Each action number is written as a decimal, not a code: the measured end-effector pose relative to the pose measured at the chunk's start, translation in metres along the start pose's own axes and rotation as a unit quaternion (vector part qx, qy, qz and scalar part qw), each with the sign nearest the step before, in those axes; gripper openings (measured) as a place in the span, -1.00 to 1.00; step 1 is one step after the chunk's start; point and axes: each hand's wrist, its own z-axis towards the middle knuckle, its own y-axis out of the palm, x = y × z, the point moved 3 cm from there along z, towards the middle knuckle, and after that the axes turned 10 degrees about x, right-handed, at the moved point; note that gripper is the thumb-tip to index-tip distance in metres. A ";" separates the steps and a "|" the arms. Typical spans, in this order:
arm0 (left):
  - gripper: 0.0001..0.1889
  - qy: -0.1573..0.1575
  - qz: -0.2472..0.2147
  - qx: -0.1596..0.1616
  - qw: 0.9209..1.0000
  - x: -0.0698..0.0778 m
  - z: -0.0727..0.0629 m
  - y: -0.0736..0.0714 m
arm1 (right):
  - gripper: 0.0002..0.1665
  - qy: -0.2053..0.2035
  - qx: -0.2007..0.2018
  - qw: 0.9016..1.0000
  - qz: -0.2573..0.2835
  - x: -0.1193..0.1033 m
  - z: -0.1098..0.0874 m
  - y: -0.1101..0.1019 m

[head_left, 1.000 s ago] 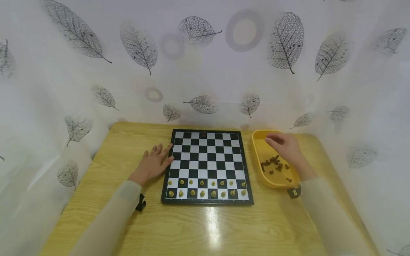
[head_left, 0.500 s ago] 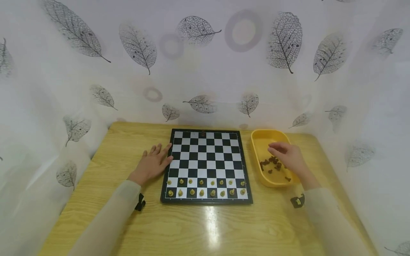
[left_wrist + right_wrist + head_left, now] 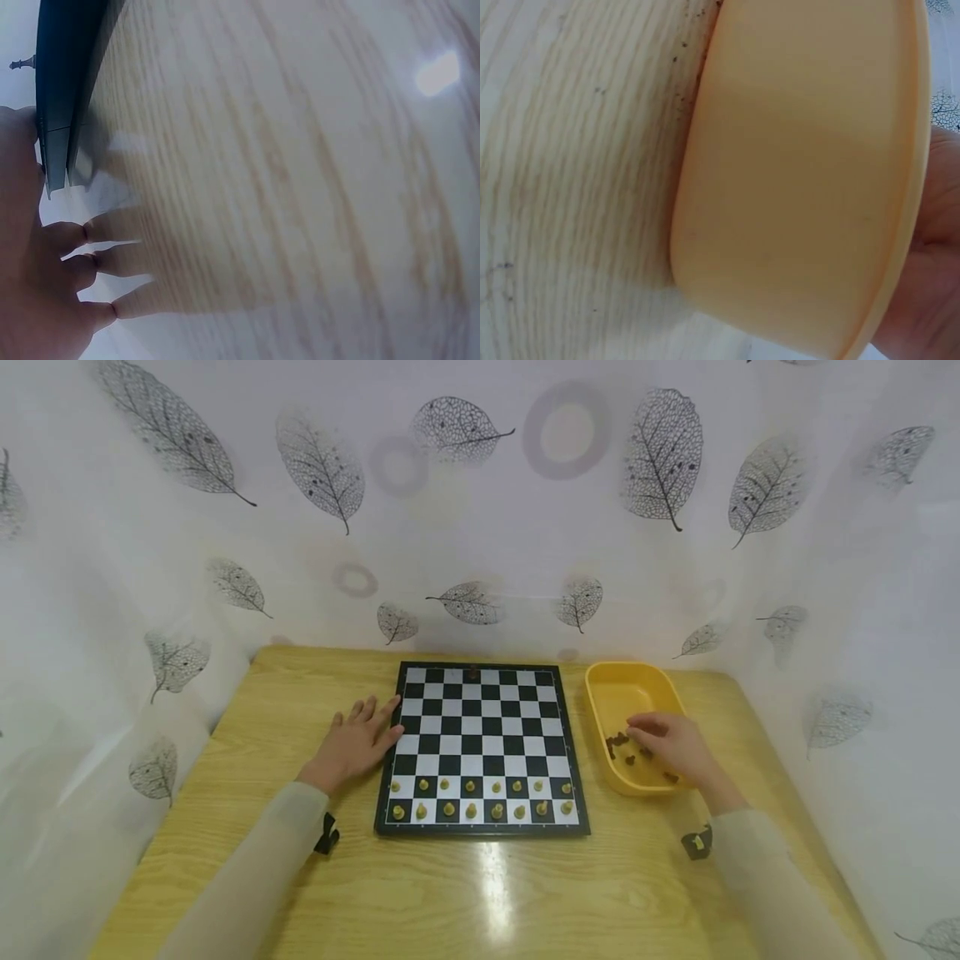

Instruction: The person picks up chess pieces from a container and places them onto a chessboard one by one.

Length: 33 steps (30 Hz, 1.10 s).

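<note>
Several small dark-brown chess pieces [image 3: 630, 760] are lying loose in the rounded yellow plastic tub [image 3: 626, 697]. The right hand [image 3: 670, 745] is right over them, fingers bent, but can't tell if it's pinching one. The left hand [image 3: 350, 749] is spread out, touching the black-and-white checkered board [image 3: 471, 743]. Pieces look light, hard, probably slick; I'd pinch one round its middle.

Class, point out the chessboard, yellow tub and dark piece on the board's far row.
Chessboard [image 3: 482, 727], head view: bare middle squares.
Yellow tub [image 3: 795, 180], right wrist view: outer side wall.
Dark piece [image 3: 473, 673], head view: middle of its body.
</note>
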 end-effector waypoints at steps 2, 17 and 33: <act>-0.23 0.001 0.002 0.001 1.000 0.001 0.000 0.000 | -0.56 0.006 -0.008 1.000 0.003 0.003 0.000 0.001; -0.24 0.002 0.001 0.004 1.000 0.002 -0.001 -0.002 | -0.61 -0.029 -0.020 0.999 -0.008 0.006 0.005 0.010; -0.24 0.000 0.005 0.004 1.000 0.001 -0.001 0.001 | -0.69 -0.045 -0.019 0.997 -0.067 0.001 0.009 0.015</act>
